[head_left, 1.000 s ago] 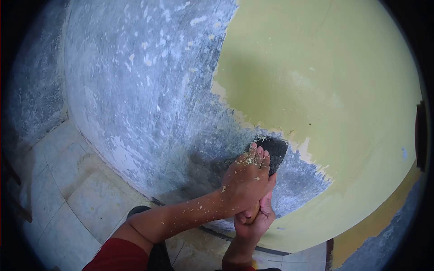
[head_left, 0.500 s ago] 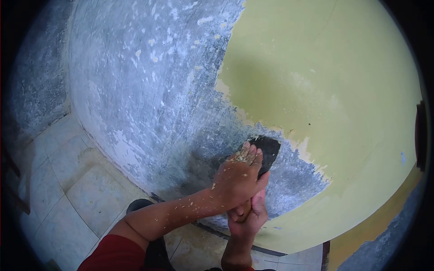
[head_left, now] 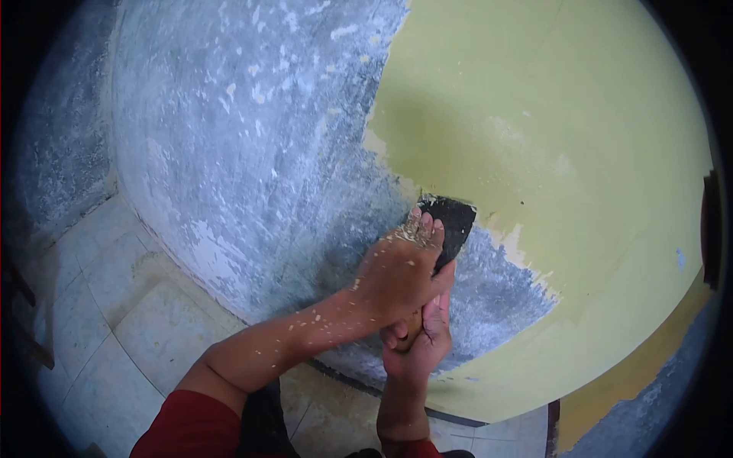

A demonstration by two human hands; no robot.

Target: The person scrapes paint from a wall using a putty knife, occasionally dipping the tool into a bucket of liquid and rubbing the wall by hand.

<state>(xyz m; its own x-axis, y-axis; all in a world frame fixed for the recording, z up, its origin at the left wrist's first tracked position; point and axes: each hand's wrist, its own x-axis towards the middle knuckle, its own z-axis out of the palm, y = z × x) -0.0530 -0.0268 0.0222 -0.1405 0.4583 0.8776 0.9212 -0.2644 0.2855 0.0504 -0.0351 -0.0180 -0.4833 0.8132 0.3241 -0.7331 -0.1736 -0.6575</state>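
A scraper with a wide dark blade (head_left: 456,225) and a wooden handle (head_left: 413,330) lies against the wall, its front edge at the ragged border of the yellow-green paint (head_left: 550,137). My left hand (head_left: 401,271) presses on the blade from the left, with fingers bent over it and pale paint flecks on the knuckles and forearm. Lower down, my right hand (head_left: 424,336) is wrapped round the handle. Bare grey plaster (head_left: 305,175) shows left of the paint and beneath both hands.
Pale floor tiles (head_left: 168,328) with dust on them run along the foot of the wall at lower left. A dark object (head_left: 712,229) juts in at the right edge. Another grey wall stands at far left.
Both hands and the scraper have moved up the wall, bringing the blade's edge from the grey plaster to the paint border.
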